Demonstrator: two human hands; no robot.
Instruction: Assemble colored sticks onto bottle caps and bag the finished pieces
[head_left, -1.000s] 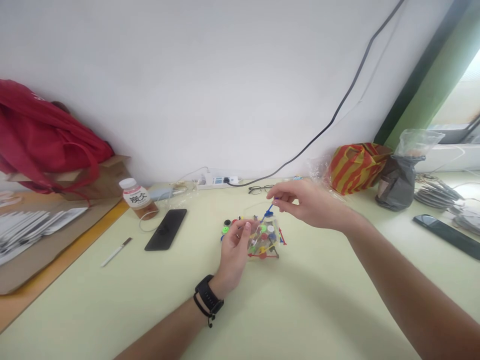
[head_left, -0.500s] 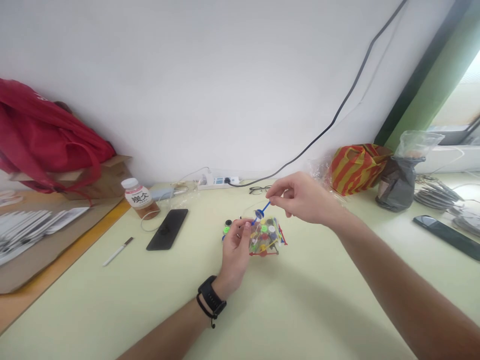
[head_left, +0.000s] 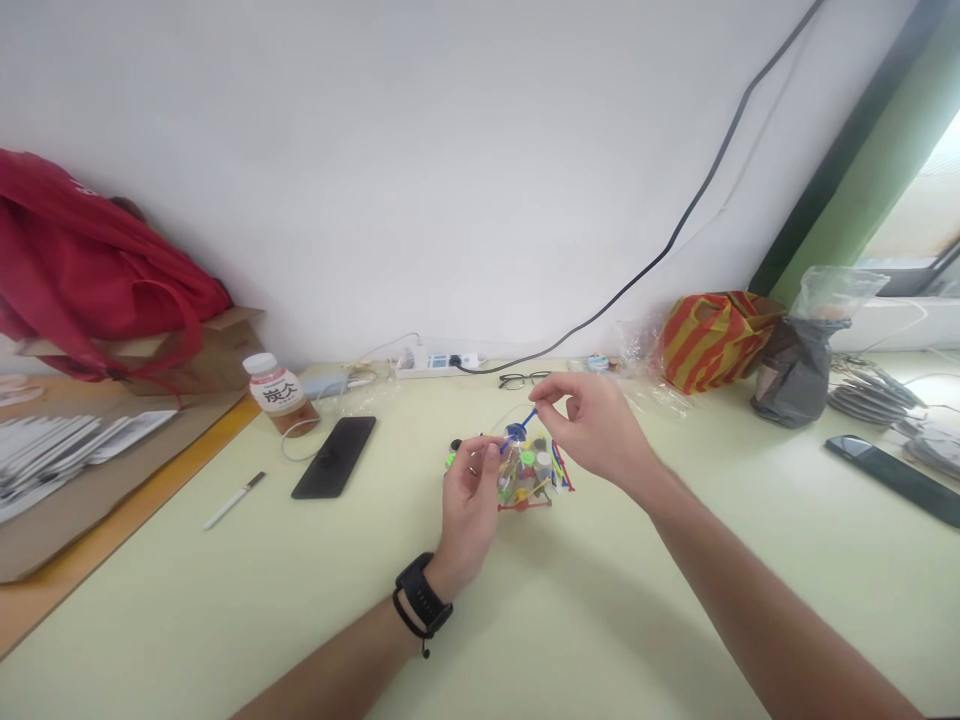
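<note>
A small blue plastic piece (head_left: 516,432), a rod with a round disc at its middle, is held tilted between my two hands. My left hand (head_left: 471,490), with a black watch on its wrist, pinches its lower end. At the upper end, the thumb and forefinger of my right hand (head_left: 585,418) are closed on the rod. Just below and behind my fingers lies a pile of colourful plastic pieces (head_left: 527,480), some in clear wrapping, with red, yellow and blue rods and round parts. My left hand covers part of the pile.
On the left are a black phone (head_left: 334,457), a pen (head_left: 235,501), a drink bottle (head_left: 281,395) and a red bag (head_left: 90,270). Glasses (head_left: 523,380) and a power strip (head_left: 437,364) sit by the wall. A striped bag (head_left: 712,338) and another phone (head_left: 896,482) are right.
My right hand has come down slightly, and the rod's upper end is lower. My left hand has hardly moved and keeps its pinch.
</note>
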